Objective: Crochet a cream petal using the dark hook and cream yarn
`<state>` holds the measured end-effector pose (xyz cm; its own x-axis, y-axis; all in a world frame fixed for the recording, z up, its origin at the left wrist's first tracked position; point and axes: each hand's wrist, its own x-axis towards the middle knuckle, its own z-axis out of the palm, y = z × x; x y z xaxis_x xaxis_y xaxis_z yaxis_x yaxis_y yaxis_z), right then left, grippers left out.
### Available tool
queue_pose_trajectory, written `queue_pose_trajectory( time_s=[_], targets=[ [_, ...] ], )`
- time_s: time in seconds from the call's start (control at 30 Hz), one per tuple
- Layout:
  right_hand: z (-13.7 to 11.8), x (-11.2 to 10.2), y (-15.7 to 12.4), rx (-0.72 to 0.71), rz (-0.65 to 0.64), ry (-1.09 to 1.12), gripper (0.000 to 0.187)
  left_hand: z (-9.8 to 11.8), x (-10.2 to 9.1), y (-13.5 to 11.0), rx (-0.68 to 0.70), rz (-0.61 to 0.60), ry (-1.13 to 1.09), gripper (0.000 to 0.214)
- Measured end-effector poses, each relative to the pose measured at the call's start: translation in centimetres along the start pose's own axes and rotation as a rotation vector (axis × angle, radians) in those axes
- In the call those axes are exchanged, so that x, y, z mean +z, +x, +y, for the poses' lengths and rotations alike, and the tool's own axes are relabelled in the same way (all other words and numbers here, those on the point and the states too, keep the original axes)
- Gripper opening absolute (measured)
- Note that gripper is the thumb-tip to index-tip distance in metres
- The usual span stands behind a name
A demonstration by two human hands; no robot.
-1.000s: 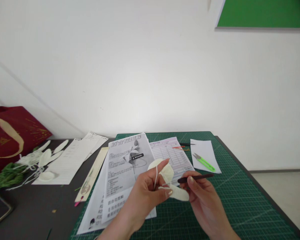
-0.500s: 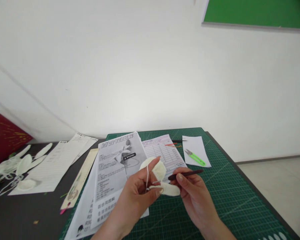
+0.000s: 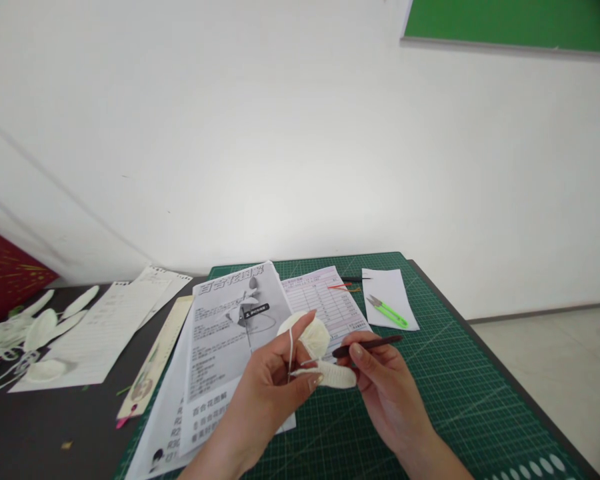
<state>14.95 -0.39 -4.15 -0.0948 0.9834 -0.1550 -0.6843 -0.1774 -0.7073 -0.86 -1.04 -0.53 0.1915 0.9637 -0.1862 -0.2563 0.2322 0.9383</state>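
Note:
My left hand (image 3: 275,377) pinches a cream crocheted piece (image 3: 337,375), with a strand of yarn (image 3: 291,347) running over its raised index finger. In my right hand (image 3: 385,380) is a crochet hook with a dark handle (image 3: 370,344), held like a pen. The hook's thin metal shaft points left, to the top edge of the crocheted piece, close to the left fingertips. Fingers of the right hand touch the piece's right end. Behind the left index finger lies a cream ball of yarn (image 3: 316,338), partly hidden.
Printed sheets (image 3: 215,360) and a chart (image 3: 330,293) lie on a green cutting mat (image 3: 450,373). Green thread snips (image 3: 389,312) rest on white paper (image 3: 405,287). Left are a ruler (image 3: 155,360), lined sheets (image 3: 100,333) and white crocheted petals (image 3: 43,330). A wall (image 3: 300,133) stands behind.
The whole view has shifted slightly, so things sit a little further left and up. Both hands keep their hold on the crocheted piece and crochet hook, with only slight movement.

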Motion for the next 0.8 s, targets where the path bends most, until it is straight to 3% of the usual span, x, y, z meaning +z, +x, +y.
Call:
queue_pose_trajectory(
  time_s=[0.8],
  targets=[
    [-0.15,0.08,-0.08,0.011,0.02,0.003,0.018,0.1,0.1,0.07,0.018,0.035,0.067,0.063]
  ],
)
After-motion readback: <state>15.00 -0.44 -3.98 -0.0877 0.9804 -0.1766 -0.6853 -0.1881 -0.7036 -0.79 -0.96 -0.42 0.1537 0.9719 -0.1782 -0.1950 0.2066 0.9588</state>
